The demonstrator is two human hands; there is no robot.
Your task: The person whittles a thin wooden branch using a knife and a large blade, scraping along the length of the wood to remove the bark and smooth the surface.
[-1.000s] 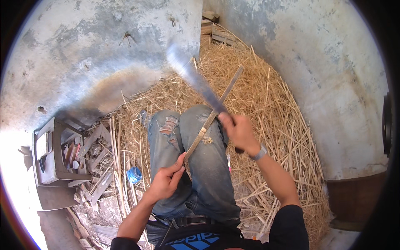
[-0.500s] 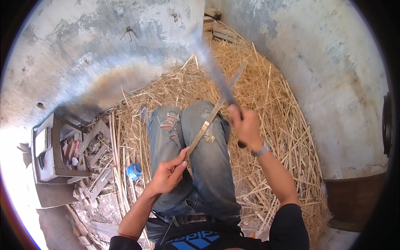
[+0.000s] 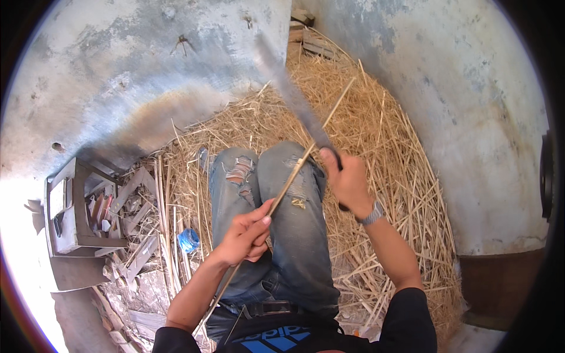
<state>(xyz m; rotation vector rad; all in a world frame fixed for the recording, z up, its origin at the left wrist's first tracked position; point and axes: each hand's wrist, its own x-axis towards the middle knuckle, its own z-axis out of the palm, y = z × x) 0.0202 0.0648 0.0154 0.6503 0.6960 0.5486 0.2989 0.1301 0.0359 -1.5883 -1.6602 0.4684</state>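
the strip (image 3: 290,183) has turned to its narrow edge! my left hand's (image 3: 244,235) fingers pinch it above the jeans (image 3: 300,244); my right hand (image 3: 351,183) wraps the knife (image 3: 292,92). pale shavings (image 3: 298,203) are off, the strip's one long piece; cutting left, i can't tell from here.

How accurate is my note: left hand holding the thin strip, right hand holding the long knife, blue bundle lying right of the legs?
Not quite: the head view shows the blue bundle lying left of the legs. The left hand does hold the thin strip, and the right hand the long knife.
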